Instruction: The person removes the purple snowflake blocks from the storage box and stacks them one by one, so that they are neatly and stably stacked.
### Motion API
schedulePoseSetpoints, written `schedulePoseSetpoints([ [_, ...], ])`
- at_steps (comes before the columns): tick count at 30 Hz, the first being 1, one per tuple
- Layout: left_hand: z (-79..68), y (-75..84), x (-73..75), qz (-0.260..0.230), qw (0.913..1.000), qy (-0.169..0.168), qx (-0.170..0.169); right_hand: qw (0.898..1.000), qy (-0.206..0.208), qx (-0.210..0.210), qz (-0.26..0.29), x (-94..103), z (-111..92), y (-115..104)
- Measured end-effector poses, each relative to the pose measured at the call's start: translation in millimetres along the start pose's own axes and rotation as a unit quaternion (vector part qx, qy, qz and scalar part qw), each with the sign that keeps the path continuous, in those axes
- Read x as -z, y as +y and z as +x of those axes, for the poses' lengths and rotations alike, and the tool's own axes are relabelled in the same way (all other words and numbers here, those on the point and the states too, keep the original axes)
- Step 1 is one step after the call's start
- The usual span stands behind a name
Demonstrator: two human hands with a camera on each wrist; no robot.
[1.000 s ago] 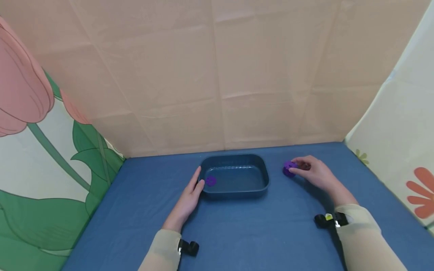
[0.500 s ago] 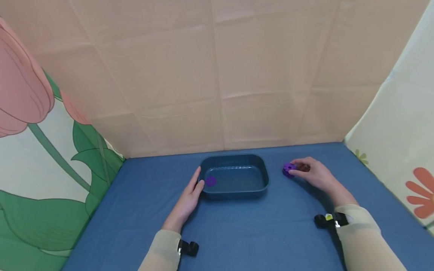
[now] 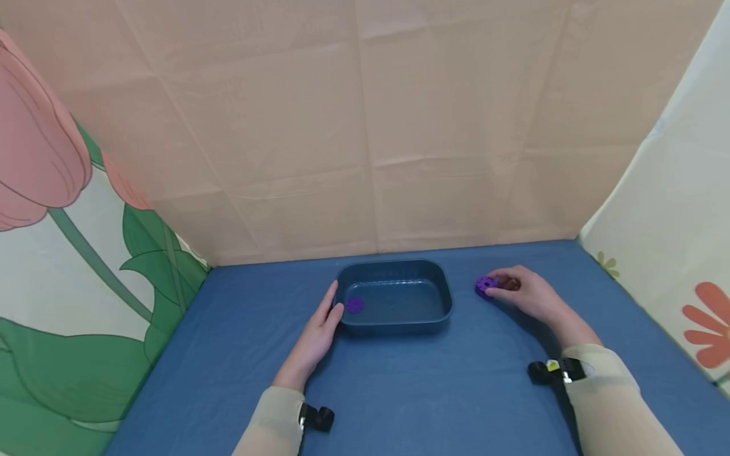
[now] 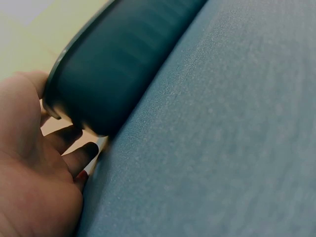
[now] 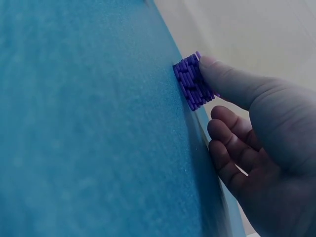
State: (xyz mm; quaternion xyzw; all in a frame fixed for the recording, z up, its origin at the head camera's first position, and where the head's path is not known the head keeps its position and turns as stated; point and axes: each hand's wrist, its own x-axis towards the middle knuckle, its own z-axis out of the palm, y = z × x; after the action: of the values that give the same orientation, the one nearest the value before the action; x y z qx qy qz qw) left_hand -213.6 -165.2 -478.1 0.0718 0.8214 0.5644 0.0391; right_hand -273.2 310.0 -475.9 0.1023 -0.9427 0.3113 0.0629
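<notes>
A dark blue rectangular tray (image 3: 393, 329) stands on the blue-covered table, and one purple notched plastic disc (image 3: 355, 305) lies inside at its left end. My left hand (image 3: 312, 339) rests against the tray's left end, with thumb and fingers extended along the outside. In the left wrist view its lower fingers are loosely bent beside the wall. To the right of the tray, my right hand (image 3: 530, 294) pinches a short stack of purple notched discs (image 5: 193, 83) between thumb and fingers, low at the table surface. The stack's far side is hidden by the thumb and fingers.
The blue table cover (image 3: 399, 392) runs back to a beige hanging cloth (image 3: 365, 126). A tulip-printed cloth (image 3: 68, 285) borders the left side, and a flower-printed white cloth (image 3: 656, 253) the right. Each sleeved wrist carries a small black camera (image 3: 322, 418).
The purple stack has tipped slightly under the right fingers, so more of its top face shows. The left hand, the tray and the disc inside stay where they were.
</notes>
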Motion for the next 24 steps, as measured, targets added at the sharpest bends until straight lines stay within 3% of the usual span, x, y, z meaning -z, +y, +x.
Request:
schedulePoseSetpoints([
  [24, 0.2, 0.5, 0.2, -0.005, 1.0, -0.003, 0.004, 1.0, -0.009, 0.001, 0.007, 2.1, -0.7, -0.6],
])
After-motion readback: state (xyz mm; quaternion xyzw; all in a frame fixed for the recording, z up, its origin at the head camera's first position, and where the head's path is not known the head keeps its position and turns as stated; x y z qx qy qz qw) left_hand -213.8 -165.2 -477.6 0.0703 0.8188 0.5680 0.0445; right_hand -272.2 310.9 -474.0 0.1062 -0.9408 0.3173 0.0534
